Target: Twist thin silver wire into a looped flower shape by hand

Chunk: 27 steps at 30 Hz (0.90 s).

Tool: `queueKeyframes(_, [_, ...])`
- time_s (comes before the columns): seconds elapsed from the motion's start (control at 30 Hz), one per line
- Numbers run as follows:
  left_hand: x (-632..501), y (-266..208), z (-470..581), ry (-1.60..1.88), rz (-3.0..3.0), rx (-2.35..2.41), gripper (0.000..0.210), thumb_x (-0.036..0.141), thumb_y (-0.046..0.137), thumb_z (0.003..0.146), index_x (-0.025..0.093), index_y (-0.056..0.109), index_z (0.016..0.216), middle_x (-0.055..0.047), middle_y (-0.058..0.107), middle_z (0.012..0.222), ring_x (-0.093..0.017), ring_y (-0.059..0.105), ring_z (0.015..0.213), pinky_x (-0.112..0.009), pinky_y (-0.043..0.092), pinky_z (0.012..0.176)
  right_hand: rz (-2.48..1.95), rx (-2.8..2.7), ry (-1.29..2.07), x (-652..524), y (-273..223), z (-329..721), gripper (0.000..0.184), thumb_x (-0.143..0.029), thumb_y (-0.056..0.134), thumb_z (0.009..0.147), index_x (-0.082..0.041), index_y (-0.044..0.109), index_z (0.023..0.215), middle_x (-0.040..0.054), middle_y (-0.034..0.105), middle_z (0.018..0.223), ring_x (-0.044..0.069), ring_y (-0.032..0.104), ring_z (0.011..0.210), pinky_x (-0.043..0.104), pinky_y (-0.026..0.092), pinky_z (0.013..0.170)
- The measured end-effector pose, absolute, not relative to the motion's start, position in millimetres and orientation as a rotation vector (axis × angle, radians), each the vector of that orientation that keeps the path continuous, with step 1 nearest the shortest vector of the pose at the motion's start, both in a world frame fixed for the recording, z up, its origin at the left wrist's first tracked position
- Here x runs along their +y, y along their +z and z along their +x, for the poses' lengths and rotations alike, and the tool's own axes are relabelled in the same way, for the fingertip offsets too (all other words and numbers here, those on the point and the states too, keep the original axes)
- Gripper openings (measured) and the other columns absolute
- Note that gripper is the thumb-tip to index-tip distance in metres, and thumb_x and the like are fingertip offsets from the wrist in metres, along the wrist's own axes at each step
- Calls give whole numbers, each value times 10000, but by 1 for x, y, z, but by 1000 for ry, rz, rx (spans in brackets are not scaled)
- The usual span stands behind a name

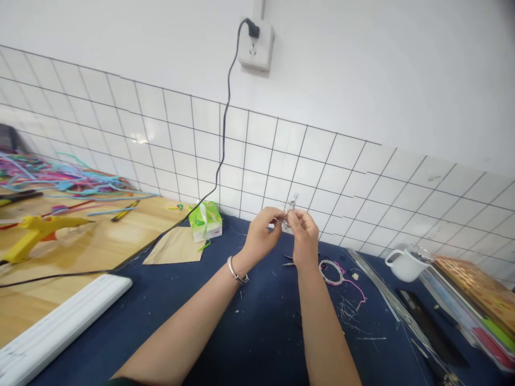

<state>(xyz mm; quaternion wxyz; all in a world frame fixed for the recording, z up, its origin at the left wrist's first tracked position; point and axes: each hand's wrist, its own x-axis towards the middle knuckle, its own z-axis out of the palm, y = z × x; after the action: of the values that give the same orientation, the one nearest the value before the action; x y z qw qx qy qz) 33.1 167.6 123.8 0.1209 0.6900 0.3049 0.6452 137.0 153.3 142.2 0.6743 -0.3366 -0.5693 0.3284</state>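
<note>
Both hands are raised over the far part of the dark blue mat [257,321], close together. Between their fingertips is a small tangle of thin silvery wire [292,202], its upper end sticking up above the fingers. My left hand [263,231] pinches it from the left, thumb and forefinger together. My right hand [304,236] pinches it from the right. Part of the wire piece is hidden behind the fingers. A pointed metal tool tip [288,261] shows on the mat beside my right wrist; the rest of it is hidden.
Right: a white ring [331,272] with pink cord, loose wire bits [350,311], long wires [378,289], a white mug [407,264] and stacked books [478,300]. Left: a tissue pack [206,221], brown paper [175,247], a yellow glue gun [34,233], pipe cleaners [68,174], a white board [68,327] and a black cable [225,123].
</note>
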Motion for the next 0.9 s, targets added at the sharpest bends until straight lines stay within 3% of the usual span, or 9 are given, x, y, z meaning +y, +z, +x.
queueKeyframes(0.23, [166, 132, 21, 1634, 1990, 657, 324, 123, 598, 717, 199, 569, 1031, -66, 560, 995, -175, 526, 907, -314, 440, 815, -791, -1163, 732, 167, 136, 151, 285, -387, 518, 796, -167, 644, 926, 25, 607, 784, 125, 516, 674, 257, 418, 643])
queueKeyframes(0.33, [168, 131, 17, 1610, 1778, 650, 284, 205, 598, 755, 189, 548, 1034, -75, 557, 1012, -167, 543, 888, -294, 462, 763, -831, -1153, 703, 172, 132, 156, 286, -388, 529, 789, -168, 651, 924, 25, 607, 780, 123, 513, 667, 254, 413, 626])
queueKeyframes(0.6, [175, 128, 20, 1694, 1450, 720, 232, 303, 606, 759, 165, 536, 931, 4, 528, 734, -83, 474, 593, -196, 407, 526, -890, -1251, 622, 165, 135, 140, 302, -400, 515, 793, -160, 673, 885, 28, 614, 730, 144, 526, 671, 270, 418, 623])
queueKeyframes(0.73, [173, 129, 16, 1773, 1463, 790, 159, 313, 589, 767, 159, 557, 793, 37, 483, 603, -74, 430, 520, -192, 355, 492, -941, -1311, 496, 160, 136, 137, 306, -392, 487, 813, -160, 673, 888, 30, 618, 742, 155, 532, 700, 284, 423, 661])
queueKeyframes(0.9, [168, 133, 13, 1860, 1499, 877, 121, 287, 602, 753, 167, 585, 763, 25, 523, 625, -82, 437, 536, -201, 352, 511, -939, -1362, 372, 159, 132, 138, 300, -364, 449, 839, -170, 660, 926, 41, 634, 834, 164, 549, 774, 292, 427, 720])
